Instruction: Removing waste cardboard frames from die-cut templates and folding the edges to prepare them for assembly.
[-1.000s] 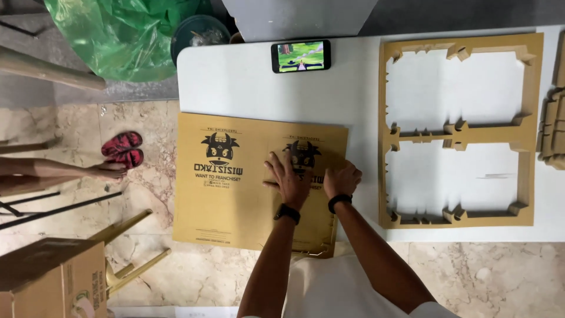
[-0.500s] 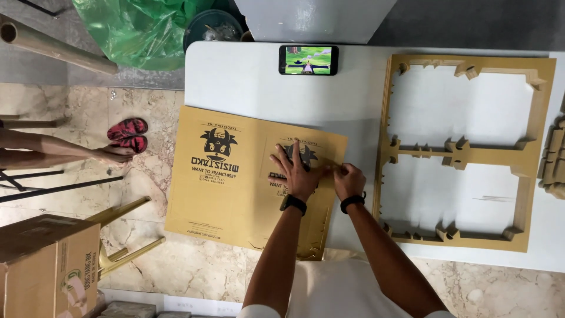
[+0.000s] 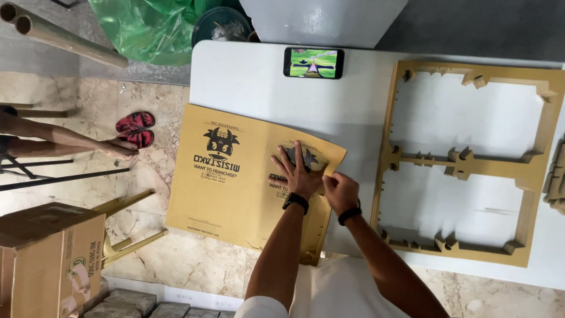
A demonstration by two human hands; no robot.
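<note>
A flat brown die-cut cardboard sheet (image 3: 226,176) with black printed logos lies over the left edge of the white table (image 3: 253,76), half hanging past it. My left hand (image 3: 296,171) presses flat on the sheet's right panel, fingers spread over a logo. My right hand (image 3: 340,191) pinches the sheet's right edge next to it. Both wrists wear dark bands.
A brown cardboard waste frame (image 3: 465,162) with two large cut-outs lies on the table's right. A phone (image 3: 313,63) with a lit screen rests at the far edge. Left of the table: red sandals (image 3: 135,129), a cardboard box (image 3: 53,253), a green plastic bag (image 3: 150,26), cardboard tubes (image 3: 59,35).
My view has shifted, so the table sits more to the right. My left hand has spread flatter on the sheet, and my right hand has moved to its right edge.
</note>
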